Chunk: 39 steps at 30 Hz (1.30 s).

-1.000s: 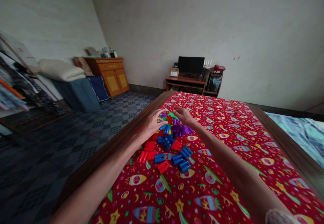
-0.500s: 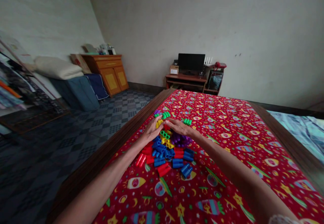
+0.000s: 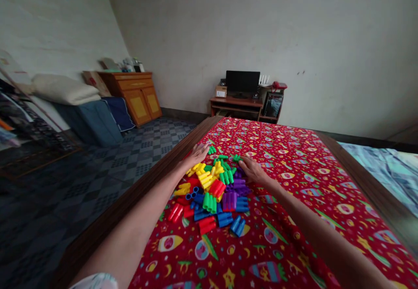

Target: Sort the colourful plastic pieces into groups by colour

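A heap of toy building pieces shaped like joined tubes lies on the red printed cloth (image 3: 228,254). Yellow pieces (image 3: 205,179), green pieces (image 3: 226,175), purple pieces (image 3: 229,201), blue pieces (image 3: 237,226) and red pieces (image 3: 207,225) are mixed together. My left hand (image 3: 198,153) is open at the heap's far left, fingers stretched beside a green piece (image 3: 212,149). On the right side, my right hand (image 3: 253,169) is open too, its fingertips by another green piece (image 3: 236,158) and the purple ones. Neither hand visibly lifts anything.
The cloth covers a bed with dark wooden edges (image 3: 352,162). Beyond it stand a desk (image 3: 237,102) with a monitor (image 3: 243,82). A wooden cabinet (image 3: 137,97) and a blue-grey box-shaped thing (image 3: 89,123) are at the left. Pale blue bedding (image 3: 375,167) lies at the right.
My hands have moved apart, from nearly meeting at the heap's far end to its two sides. Yellow, green and red pieces have slid nearer and now cover some blue ones.
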Available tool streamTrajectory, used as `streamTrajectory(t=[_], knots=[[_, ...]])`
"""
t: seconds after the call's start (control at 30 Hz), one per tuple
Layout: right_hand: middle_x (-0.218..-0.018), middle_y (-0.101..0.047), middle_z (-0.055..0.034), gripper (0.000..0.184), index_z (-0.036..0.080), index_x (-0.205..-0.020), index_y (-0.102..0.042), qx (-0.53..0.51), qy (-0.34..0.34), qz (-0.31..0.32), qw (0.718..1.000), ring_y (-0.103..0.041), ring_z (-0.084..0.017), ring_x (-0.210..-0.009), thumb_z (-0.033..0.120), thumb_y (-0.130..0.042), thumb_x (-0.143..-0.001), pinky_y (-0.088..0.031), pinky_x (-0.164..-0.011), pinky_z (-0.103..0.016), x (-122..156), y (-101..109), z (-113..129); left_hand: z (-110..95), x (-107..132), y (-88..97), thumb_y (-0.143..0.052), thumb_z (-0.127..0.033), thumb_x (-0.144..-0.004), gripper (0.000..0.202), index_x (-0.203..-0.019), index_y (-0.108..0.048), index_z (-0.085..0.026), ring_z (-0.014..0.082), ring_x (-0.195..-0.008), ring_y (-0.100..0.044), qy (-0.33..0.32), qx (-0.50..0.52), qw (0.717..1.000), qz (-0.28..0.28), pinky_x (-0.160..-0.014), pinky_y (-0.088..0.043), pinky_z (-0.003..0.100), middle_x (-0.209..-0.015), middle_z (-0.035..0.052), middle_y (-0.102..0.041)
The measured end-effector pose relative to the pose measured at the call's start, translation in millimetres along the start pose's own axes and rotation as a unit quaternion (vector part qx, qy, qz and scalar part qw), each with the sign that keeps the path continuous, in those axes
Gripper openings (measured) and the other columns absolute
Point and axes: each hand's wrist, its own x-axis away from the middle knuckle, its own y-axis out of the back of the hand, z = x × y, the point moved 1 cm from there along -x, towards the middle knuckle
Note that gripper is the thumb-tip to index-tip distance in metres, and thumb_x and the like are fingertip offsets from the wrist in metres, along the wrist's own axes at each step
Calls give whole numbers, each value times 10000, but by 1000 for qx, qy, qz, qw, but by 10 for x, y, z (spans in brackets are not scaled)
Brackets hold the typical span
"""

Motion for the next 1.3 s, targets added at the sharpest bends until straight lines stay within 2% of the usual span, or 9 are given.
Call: streamTrajectory(t=[0.23,0.47,0.53,0.63,0.77,0.83,0.93,1.03,1.3], knots=[[-1183,-662,-86,569,187,-1261,-598,-207,16,59,976,-596,-242,-1123,567,-293,-966,-449,-980,-394,49,-179,352,-325,-19,-163,-323,-504,-932,484,-1066,-674,-198,227,-1169,-584,-59,8,986,157,-1059,-402,353,-1138,58,-698],[-1328,-599,-78,562,235,-1358,-538,-273,66,128,951,-553,-271,-1215,581,-372,-948,-436,-1024,-445,457,302,591,-744,866,283,-333,-506,-978,553,-1454,-377,-227,227,-1345,-435,-128,-15,966,226,-1109,-343,350,-1469,54,-477],[-1400,-536,-81,580,264,-1418,-465,-232,76,140,960,-499,-289,-1278,575,-433,-929,-425,-1040,-465,630,422,557,-761,1196,429,-325,-503,-986,537,-1465,-353,-262,229,-1365,-406,-165,-51,957,231,-1138,-301,382,-1492,49,-445],[-1534,-334,-145,827,266,-1511,-289,-119,91,174,973,-366,-353,-1371,613,-589,-822,-404,-1047,-522,864,452,453,-576,1601,544,-408,-620,-917,643,-1463,-356,-284,305,-1438,-246,-178,-126,965,143,-1175,-189,498,-1535,68,-367],[-1564,-169,-249,1086,202,-1537,-208,-7,136,197,971,-225,-448,-1407,588,-750,-678,-349,-1052,-607,995,224,485,-232,1886,369,-671,-723,-659,1103,-1523,-200,-224,435,-1423,-195,-91,-147,982,77,-1119,-278,589,-1562,173,-238],[-1566,-157,-246,1084,196,-1530,-229,14,170,173,970,-183,-453,-1416,507,-796,-661,-302,-1072,-629,963,67,616,-209,1920,189,-803,-611,-559,1183,-1514,-215,-233,459,-1403,-213,-98,-144,982,75,-1096,-307,621,-1537,175,-259],[-1553,-223,-212,933,205,-1500,-307,6,192,108,975,-219,-408,-1415,321,-780,-704,-323,-1080,-595,853,-118,821,-358,1868,-35,-820,-316,-597,1034,-1480,-284,-267,403,-1390,-282,-127,-141,979,73,-1107,-345,569,-1511,130,-288],[-1461,-406,-187,723,210,-1447,-397,-38,176,42,983,-371,-333,-1358,178,-662,-776,-406,-1049,-517,736,-150,890,-536,1729,-117,-742,-192,-667,872,-1437,-347,-302,342,-1357,-369,-150,-123,979,55,-1094,-401,514,-1494,96,-316],[-1256,-636,-124,466,210,-1348,-524,-103,77,25,991,-669,-267,-1026,312,-549,-894,-549,-867,-418,698,436,538,-581,1217,105,-546,-102,-805,574,-1358,-490,-245,267,-1335,-426,-177,-132,975,-21,-1112,-388,460,-1451,88,-428]])
